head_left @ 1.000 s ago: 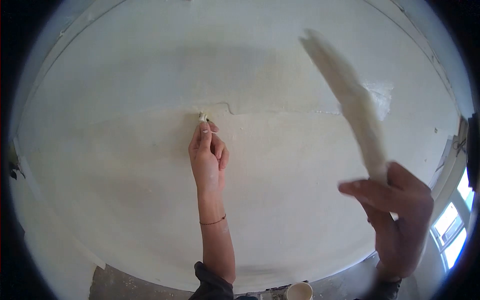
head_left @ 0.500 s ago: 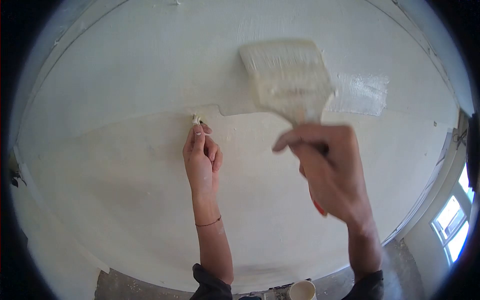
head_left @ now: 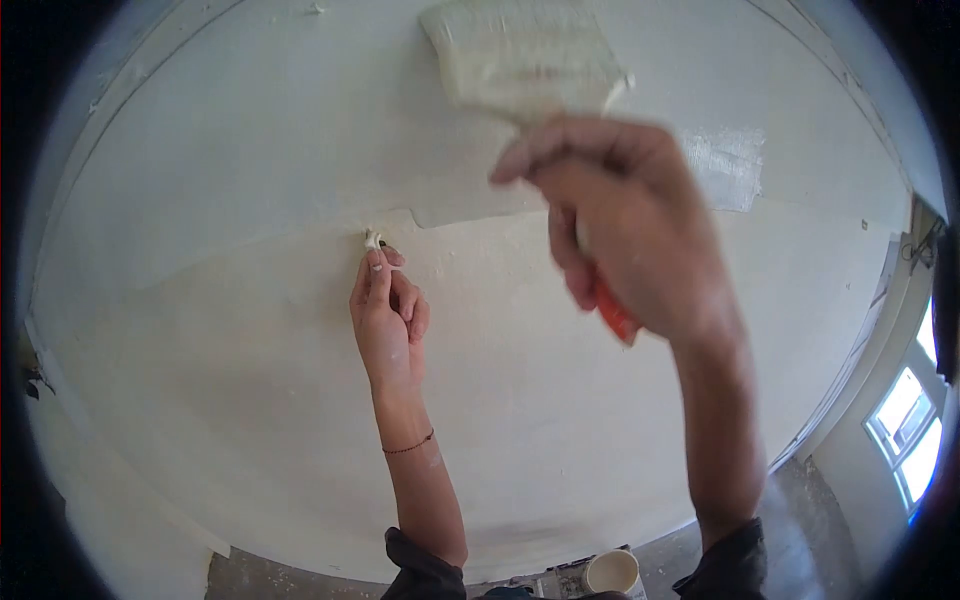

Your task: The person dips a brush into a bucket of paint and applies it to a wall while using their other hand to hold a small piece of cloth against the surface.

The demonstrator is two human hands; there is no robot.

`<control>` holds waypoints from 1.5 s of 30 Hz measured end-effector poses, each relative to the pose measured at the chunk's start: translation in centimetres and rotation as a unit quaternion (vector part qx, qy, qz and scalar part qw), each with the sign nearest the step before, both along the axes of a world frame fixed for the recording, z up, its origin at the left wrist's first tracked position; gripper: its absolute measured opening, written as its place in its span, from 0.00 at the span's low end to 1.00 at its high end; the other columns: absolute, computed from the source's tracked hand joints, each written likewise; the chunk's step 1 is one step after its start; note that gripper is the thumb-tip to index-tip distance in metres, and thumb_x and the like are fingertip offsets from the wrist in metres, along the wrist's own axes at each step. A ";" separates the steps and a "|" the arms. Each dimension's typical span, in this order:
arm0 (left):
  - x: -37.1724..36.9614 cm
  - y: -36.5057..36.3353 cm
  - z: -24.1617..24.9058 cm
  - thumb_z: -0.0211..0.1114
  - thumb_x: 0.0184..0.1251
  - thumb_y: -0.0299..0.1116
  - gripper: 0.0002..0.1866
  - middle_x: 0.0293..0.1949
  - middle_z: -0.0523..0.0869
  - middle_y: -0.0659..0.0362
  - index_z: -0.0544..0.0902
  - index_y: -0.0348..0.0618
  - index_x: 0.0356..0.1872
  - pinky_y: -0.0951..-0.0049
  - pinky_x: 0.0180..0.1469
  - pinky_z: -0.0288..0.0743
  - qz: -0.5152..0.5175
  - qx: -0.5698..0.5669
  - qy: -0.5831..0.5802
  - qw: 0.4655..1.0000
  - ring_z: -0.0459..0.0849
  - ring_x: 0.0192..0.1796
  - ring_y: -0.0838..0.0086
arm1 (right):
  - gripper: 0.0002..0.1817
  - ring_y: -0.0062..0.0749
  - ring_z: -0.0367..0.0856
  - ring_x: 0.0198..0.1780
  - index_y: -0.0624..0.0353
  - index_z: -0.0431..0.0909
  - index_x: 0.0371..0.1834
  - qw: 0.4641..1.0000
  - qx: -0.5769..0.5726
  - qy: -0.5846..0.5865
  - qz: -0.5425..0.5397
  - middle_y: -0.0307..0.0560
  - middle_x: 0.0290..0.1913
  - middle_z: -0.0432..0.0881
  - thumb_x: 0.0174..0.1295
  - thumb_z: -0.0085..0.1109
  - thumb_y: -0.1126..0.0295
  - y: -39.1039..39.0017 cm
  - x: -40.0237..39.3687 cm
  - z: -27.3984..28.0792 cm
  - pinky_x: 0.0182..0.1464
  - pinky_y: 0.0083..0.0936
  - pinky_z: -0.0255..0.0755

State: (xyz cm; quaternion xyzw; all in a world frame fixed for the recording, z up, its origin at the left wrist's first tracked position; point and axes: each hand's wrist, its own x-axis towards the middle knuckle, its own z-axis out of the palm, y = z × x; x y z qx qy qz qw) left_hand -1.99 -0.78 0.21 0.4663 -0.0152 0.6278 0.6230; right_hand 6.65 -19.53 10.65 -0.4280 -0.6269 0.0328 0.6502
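Observation:
A wide, paint-coated brush [head_left: 530,55] lies against the upper part of a pale wall [head_left: 520,400]. My right hand [head_left: 630,220] is wrapped round its handle, whose red end [head_left: 614,312] sticks out below the palm. Lower and to the left, my left hand [head_left: 388,310] pinches a small whitish piece [head_left: 373,239] at the wall between thumb and fingers; a small dark bit shows beside it. Wet, glossy coating [head_left: 725,165] shows on the wall to the right of the brush. A stepped coating edge runs just above my left fingertips.
Below, near the bottom edge, a round cream container [head_left: 612,572] stands on a cluttered surface. Grey floor [head_left: 800,520] shows at the lower right, beside a bright window [head_left: 905,430]. Dark cables [head_left: 922,250] hang at the right edge.
My right hand and the brush have moved up and a little left along the wall. My left hand keeps its pinch; the view has shifted slightly.

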 end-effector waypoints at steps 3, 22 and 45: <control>0.1 0.3 -0.2 0.48 0.78 0.42 0.15 0.14 0.60 0.69 0.73 0.41 0.36 0.82 0.14 0.48 -0.007 -0.004 -0.010 1.000 0.53 0.13 0.86 | 0.13 0.19 0.67 0.08 0.69 0.80 0.32 0.983 -0.171 0.064 0.022 0.42 0.11 0.71 0.60 0.40 0.83 -1.1 -0.6 -4.9 0.09 0.18 0.58; -0.3 1.3 -0.5 0.50 0.77 0.44 0.15 0.14 0.59 0.70 0.73 0.43 0.36 0.82 0.14 0.45 -0.009 0.045 0.007 0.999 0.51 0.13 0.86 | 0.13 0.18 0.67 0.08 0.69 0.78 0.28 0.973 -0.163 0.146 0.072 0.42 0.13 0.72 0.60 0.39 0.85 -2.0 -1.5 -12.5 0.10 0.17 0.55; -0.6 1.0 -0.4 0.51 0.76 0.44 0.15 0.14 0.59 0.70 0.73 0.43 0.37 0.82 0.14 0.44 0.032 0.047 0.046 0.997 0.51 0.13 0.87 | 0.11 0.19 0.69 0.10 0.70 0.77 0.30 0.974 -0.103 0.178 0.096 0.43 0.14 0.73 0.61 0.42 0.83 -3.8 -3.5 -10.8 0.12 0.17 0.56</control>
